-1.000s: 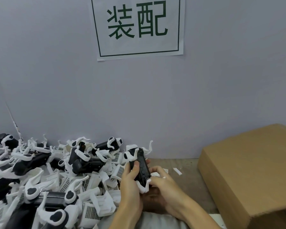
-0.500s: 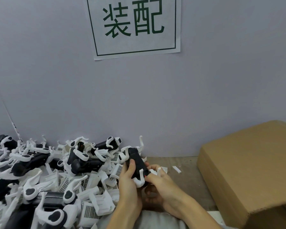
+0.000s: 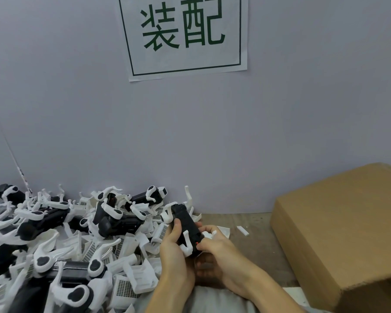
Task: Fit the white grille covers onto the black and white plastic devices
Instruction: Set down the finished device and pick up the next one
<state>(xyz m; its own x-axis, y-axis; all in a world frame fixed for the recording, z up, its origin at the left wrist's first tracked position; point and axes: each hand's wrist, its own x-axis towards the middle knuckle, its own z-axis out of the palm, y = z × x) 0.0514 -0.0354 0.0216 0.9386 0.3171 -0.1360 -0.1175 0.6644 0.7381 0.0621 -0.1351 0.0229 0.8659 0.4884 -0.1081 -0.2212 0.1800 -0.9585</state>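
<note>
Left hand [image 3: 175, 249] and right hand [image 3: 215, 247] both gripped one black device [image 3: 186, 224] above the table [image 3: 257, 245]; pile [image 3: 66, 240] lay left; box [image 3: 339, 233] right.

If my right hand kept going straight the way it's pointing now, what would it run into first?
Your right hand points up and to the left, gripping the black device. Pushed further that way, it would probably meet the pile of loose white and black parts first, though depth is hard to judge from here.
</note>
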